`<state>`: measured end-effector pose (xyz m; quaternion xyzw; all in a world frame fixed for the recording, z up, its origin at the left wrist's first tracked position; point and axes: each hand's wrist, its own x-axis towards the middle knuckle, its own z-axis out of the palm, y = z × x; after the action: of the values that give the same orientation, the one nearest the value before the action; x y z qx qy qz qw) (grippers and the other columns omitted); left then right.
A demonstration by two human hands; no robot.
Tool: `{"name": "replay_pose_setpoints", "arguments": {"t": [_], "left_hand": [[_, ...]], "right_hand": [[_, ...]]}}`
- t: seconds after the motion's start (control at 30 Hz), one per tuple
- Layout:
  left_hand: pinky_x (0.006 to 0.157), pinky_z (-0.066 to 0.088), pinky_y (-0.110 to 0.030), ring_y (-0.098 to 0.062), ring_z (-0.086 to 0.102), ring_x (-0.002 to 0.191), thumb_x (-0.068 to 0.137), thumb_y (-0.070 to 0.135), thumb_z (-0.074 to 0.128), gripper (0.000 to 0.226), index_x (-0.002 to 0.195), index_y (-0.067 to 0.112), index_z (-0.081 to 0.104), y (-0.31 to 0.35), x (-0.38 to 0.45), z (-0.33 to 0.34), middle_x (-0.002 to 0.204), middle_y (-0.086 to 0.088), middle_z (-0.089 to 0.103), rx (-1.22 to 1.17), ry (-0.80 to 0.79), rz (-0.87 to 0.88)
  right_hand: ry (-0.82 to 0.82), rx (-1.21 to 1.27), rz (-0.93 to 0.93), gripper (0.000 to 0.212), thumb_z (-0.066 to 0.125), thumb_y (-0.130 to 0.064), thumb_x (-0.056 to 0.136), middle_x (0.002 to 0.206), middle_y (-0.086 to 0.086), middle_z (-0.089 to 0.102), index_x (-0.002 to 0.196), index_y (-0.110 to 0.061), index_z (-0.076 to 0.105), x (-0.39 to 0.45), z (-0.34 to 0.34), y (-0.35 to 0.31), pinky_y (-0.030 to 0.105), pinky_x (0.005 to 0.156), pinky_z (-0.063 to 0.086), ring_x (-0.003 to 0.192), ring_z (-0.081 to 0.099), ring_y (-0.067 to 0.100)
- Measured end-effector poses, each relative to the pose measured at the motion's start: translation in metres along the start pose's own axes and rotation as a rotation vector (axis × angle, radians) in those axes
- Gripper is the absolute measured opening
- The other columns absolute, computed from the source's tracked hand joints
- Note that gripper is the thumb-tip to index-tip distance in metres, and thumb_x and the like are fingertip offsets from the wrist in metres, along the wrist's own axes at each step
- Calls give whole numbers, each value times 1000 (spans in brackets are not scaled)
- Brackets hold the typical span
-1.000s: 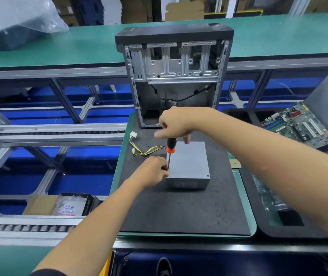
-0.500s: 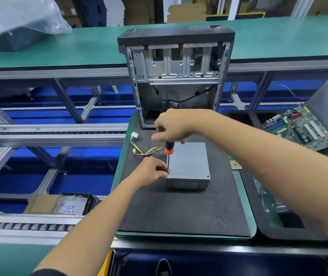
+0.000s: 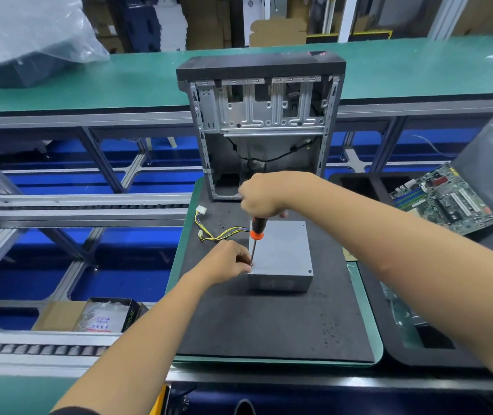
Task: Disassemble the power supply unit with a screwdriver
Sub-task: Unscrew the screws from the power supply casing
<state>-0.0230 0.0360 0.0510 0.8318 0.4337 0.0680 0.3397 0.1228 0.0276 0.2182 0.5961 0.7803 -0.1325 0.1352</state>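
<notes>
A grey metal power supply unit (image 3: 281, 253) lies flat on the black foam mat (image 3: 269, 322), its yellow and black cables (image 3: 215, 233) trailing to the left. My right hand (image 3: 261, 194) grips the black and orange handle of a screwdriver (image 3: 256, 232), which stands nearly upright with its tip at the unit's near left corner. My left hand (image 3: 230, 262) rests against the unit's left side, its fingertips pinched around the screwdriver shaft near the tip. The tip itself and any screw under it are hidden by my fingers.
An open, stripped computer case (image 3: 264, 127) stands upright at the mat's far end. A green motherboard (image 3: 446, 199) lies in a black tray (image 3: 389, 333) to the right. A few small screws (image 3: 221, 224) dot the mat. Conveyor rails and a box (image 3: 101, 316) lie to the left.
My right hand has shifted slightly on the screwdriver handle while the tool stays upright at the same corner. My left hand and the unit have not moved.
</notes>
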Motion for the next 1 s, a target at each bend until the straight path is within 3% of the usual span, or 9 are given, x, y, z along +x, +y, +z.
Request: {"name": "replay_pose_setpoints", "arguments": {"t": [0.23,0.33,0.4,0.47,0.57,0.67,0.77,0.83,1.0], "left_hand": [[61,42,-13,-4,58,71,78,18,69,4,76,16,71,-1,1,0,76,10,68,58,0,9],[66,44,-16,-1,57,72,79,20,69,4,77,16,70,-2,0,2,82,12,69,50,4,16],[66,41,-13,0,57,73,79,20,69,6,77,15,71,-4,0,4,86,15,68,54,19,27],[66,41,-13,-2,57,75,79,21,70,6,78,15,73,-5,0,4,85,14,67,65,29,40],[62,40,-9,1,57,73,77,23,71,7,70,22,70,-5,1,4,78,19,64,63,28,38],[59,40,-9,5,55,72,76,25,71,13,64,27,65,-5,1,6,71,27,62,42,41,29],[62,41,-13,4,56,73,77,26,70,12,66,25,66,-7,2,8,73,23,63,55,47,23],[65,42,-16,2,56,72,79,25,68,12,67,24,66,-6,2,10,72,22,61,82,45,44],[68,42,-24,-7,55,74,81,23,63,15,67,24,59,-1,2,9,76,16,59,169,30,43]], "right_hand": [[25,181,-187,17,69,-21,78,84,-5,57,89,-19,57,2,-8,0,24,52,35,65,51,7],[-10,247,-134,19,64,-31,85,82,1,62,87,-15,54,7,-2,0,22,48,42,55,64,11],[18,262,-36,40,49,-47,93,76,9,67,88,-7,53,9,0,1,22,45,45,43,66,19],[24,255,2,42,40,-43,98,70,14,69,87,-5,53,9,-1,3,22,45,47,43,66,23],[8,239,-81,11,55,-24,88,72,4,68,90,-14,50,7,-3,5,25,54,45,54,70,19],[-42,229,-134,25,70,-15,77,77,-2,62,92,-18,51,1,-8,5,25,54,43,65,68,16],[-60,289,-91,24,69,-26,84,84,6,67,94,-12,53,1,-3,4,25,52,50,61,71,20],[-44,264,2,40,57,-45,91,78,11,69,93,-5,55,1,0,3,27,53,54,51,70,24],[-99,298,36,28,54,-28,93,72,12,70,94,0,59,2,-4,8,25,49,54,53,70,26]]}}
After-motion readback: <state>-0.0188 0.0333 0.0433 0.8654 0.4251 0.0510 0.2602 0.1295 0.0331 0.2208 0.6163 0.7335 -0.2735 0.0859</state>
